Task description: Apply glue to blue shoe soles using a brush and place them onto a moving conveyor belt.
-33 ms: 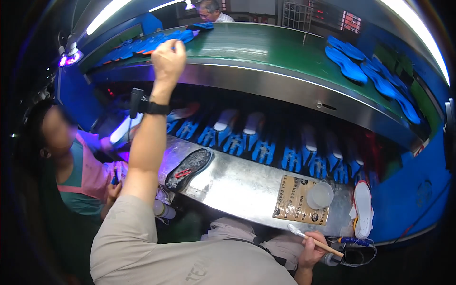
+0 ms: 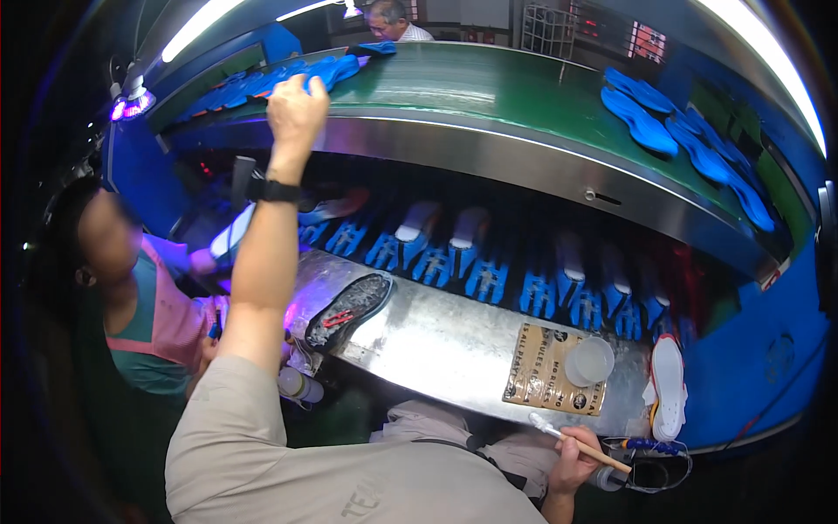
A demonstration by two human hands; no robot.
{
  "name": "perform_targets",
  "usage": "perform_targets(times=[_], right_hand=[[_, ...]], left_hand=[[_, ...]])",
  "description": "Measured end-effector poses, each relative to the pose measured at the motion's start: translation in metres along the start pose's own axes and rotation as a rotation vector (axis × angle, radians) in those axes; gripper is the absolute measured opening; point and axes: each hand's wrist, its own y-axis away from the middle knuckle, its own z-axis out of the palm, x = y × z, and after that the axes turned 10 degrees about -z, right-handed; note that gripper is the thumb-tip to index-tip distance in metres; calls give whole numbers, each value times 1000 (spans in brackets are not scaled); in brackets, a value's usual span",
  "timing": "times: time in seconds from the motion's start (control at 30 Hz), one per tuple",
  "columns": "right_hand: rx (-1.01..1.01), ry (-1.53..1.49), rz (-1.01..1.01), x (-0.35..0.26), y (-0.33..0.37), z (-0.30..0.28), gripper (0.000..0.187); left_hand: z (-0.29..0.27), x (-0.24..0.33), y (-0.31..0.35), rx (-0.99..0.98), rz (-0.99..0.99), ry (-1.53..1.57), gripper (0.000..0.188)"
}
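Note:
My left hand (image 2: 297,112) is raised at the near edge of the green conveyor belt (image 2: 454,79), beside a row of blue insoles (image 2: 319,72). Its back faces me; the fingers are loosely curled, with thumb and forefinger apart, and nothing shows in them. Some fingertips are hidden behind the hand. Low on the right, my right hand (image 2: 572,465) grips a brush (image 2: 594,452) by its wooden handle, the white-coated bristles pointing left near the bench edge. A black shoe sole (image 2: 349,310) with red marks lies on the metal bench (image 2: 428,341).
A translucent bowl (image 2: 589,361) sits on brown printed cardboard (image 2: 539,375). White shoe (image 2: 668,384) at the bench's right end. Blue shoe racks (image 2: 484,278) line the lower level. More insoles (image 2: 633,118) lie right on the belt. A co-worker (image 2: 153,306) in a pink apron sits left; another person (image 2: 393,22) is beyond.
My left hand has shifted slightly left, and its thumb and forefinger have parted from a closed shape. The co-worker's arm at left has moved a little. My right hand and brush stay put.

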Motion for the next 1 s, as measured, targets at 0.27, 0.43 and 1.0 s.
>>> perform_targets(times=[0.27, 0.43, 1.0], right_hand=[[-125, 16, -24, -5, -10, 16, 13], [-170, 90, -84, -18, -16, 21, 13], [-140, 514, -72, 21, -110, -25, 12]], left_hand=[[21, -37, -58, -572, -535, -325, 48], [62, -86, -66, -532, -599, -206, 35], [-166, 9, 110, 401, 399, -69, 28]])
